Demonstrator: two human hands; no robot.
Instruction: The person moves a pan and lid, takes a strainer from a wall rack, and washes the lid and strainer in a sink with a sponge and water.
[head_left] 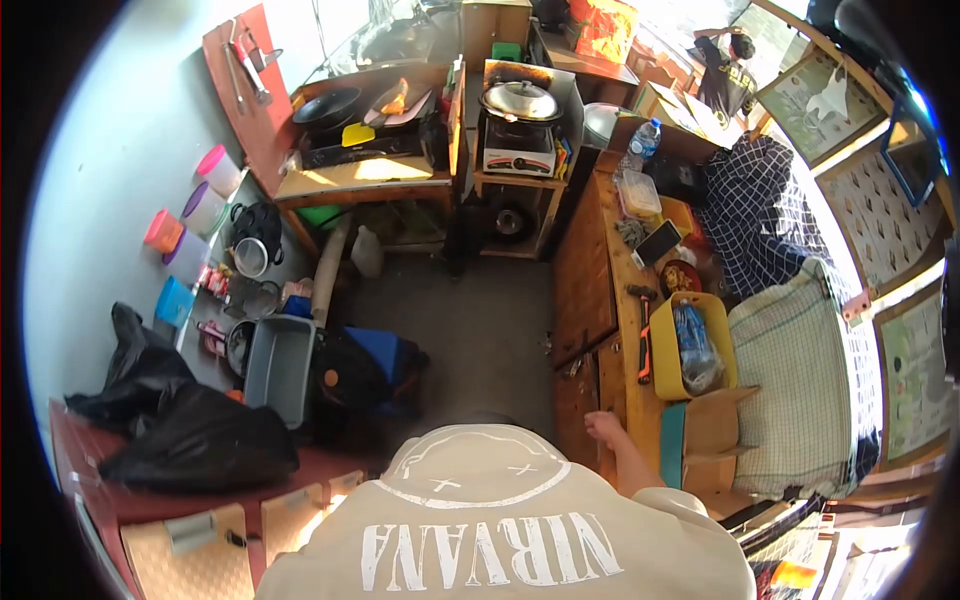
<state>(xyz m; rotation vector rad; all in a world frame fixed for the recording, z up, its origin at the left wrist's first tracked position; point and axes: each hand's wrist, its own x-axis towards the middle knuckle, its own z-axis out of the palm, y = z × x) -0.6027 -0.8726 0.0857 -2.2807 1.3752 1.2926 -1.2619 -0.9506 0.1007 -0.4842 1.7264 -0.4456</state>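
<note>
Head view looks steeply down over the wearer's cream printed shirt point(500, 520) into a small kitchen room.

Right hand point(603, 427): extended forward from a bare forearm, resting at or just over the near edge of the wooden bench point(622, 330) on the right side. Fingers appear loosely curled; nothing is seen held in them, though the hand is too small to say how far it is closed. Left hand: out of sight.

On the bench, just beyond the hand: an open cardboard box point(712, 425) at the near end, then a yellow tub point(660, 370) holding a clear plastic bag point(693, 345). An orange-handled tool point(645, 350) lies along the bench's left edge beside the tub. Further along: a phone point(657, 241), a clear lidded container point(640, 194), a water bottle point(646, 138).

Floor, left: a grey plastic basin point(278, 368), black bags point(175, 420). Far wall: a gas stove with a wok point(326, 106), a lidded pot point(520, 100) on a single burner.
</note>
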